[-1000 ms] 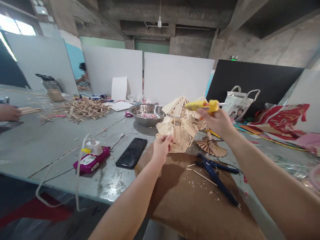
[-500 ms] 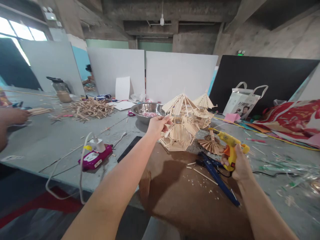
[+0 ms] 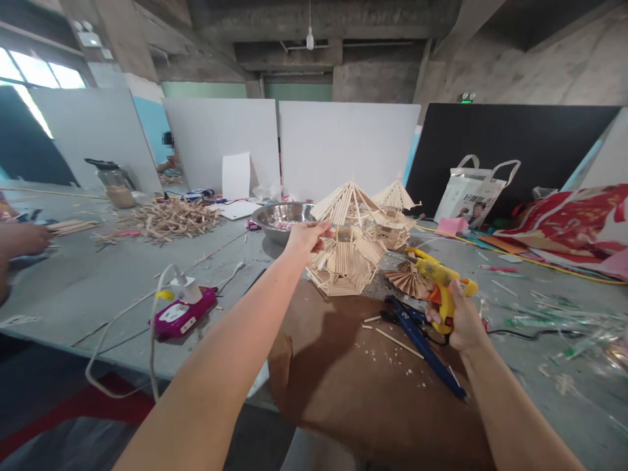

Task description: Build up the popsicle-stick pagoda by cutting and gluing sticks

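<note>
A pavilion model (image 3: 346, 258) built of thin wooden sticks, with a pointed roof, stands in front of me. My left hand (image 3: 308, 237) is closed in a pinch at its left side, just under the roof edge; the fingertips' exact contact is partly hidden. My right hand (image 3: 464, 317) grips a yellow hot glue gun (image 3: 444, 288) by the handle, its nozzle pointing left towards the model and apart from it. Beneath the gun lie blue-handled pliers (image 3: 426, 353). A brown pleated fan-shaped piece (image 3: 409, 280) sits between the gun and the model.
A second stick pavilion (image 3: 395, 216) stands behind. A metal bowl (image 3: 265, 222), a stick pile (image 3: 169, 219) and a purple power strip (image 3: 184, 317) are leftward. A brown board (image 3: 343, 366) lies before me. Another person's hand (image 3: 24, 239) shows far left. Plastic wrappers (image 3: 554, 320) lie right.
The view has shifted slightly, so the scene sits a little further left. Both hands keep nearly the same pose, the left at the model and the right around the glue gun.
</note>
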A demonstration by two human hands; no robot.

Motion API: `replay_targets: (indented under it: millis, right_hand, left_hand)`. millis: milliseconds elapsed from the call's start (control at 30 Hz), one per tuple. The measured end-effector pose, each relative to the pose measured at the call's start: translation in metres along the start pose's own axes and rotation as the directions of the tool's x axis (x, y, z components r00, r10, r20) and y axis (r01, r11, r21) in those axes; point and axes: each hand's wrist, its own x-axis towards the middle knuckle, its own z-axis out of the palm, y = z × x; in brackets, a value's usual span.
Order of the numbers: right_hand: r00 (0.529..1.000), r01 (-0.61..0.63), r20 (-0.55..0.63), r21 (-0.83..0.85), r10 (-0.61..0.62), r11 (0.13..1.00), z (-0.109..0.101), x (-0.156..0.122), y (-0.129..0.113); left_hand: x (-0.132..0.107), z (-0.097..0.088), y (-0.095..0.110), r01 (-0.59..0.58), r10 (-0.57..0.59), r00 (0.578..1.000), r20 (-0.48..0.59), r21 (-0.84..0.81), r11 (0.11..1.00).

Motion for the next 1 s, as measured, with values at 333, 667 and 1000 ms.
replay_targets:
  millis: [333, 667, 1000]
  right_hand:
    - [1.000, -0.013, 0.012, -0.002, 0.013, 1.000, -0.0018, 0.0001, 0.0009]
    - [0.999, -0.031, 0.021, 0.006, 0.031, 0.999, -0.0012, 0.0002, 0.0000]
    - [1.000, -0.030, 0.008, -0.002, 0.030, 1.000, -0.0015, -0.0001, 0.0006]
  left_hand:
    - [0.0043, 0.0011, -0.0014, 0.039, -0.039, 0.999, 0.002, -0.053, 0.998]
    - [0.0054, 0.0035, 0.0013, 0.054, -0.055, 0.998, -0.009, -0.100, 0.994]
    - [0.0031, 0.0049, 0.0024, 0.080, -0.080, 0.997, 0.004, -0.124, 0.989]
